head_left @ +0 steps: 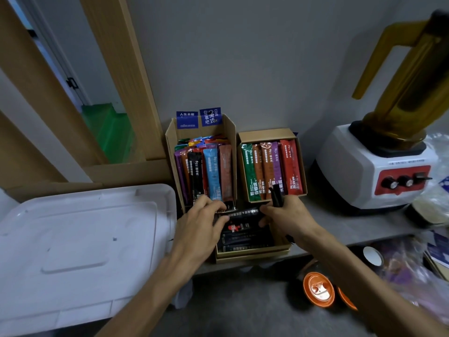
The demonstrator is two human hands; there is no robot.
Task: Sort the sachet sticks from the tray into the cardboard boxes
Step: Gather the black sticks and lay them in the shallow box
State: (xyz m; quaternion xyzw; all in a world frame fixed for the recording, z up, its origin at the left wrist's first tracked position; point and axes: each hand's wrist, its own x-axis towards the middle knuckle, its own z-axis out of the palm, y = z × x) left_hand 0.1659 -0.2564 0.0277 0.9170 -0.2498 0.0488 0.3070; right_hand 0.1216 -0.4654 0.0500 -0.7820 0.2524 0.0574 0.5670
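Although the tray named in the task could not be picked out with certainty, the sorting looked well advanced, since three cardboard boxes on the grey surface [340, 227] already held sachet sticks. Tallest, the rear left box [229, 132] stood packed with mixed sticks on end: purple, black, light blue, orange. Just beside it, the rear right box [267, 133] carried a neat row of green, orange, purple and red sticks. Nearest the person, the low front box [252, 255] held dark sticks lying flat, and both hands worked over it. With fingers curled, the left hand [200, 223] pressed on one end of a black stick [245, 213] lying across this box. Closed around a few upright black sticks [277, 194], the right hand [285, 215] also touched the other end. How many sticks remained unsorted could not be told.
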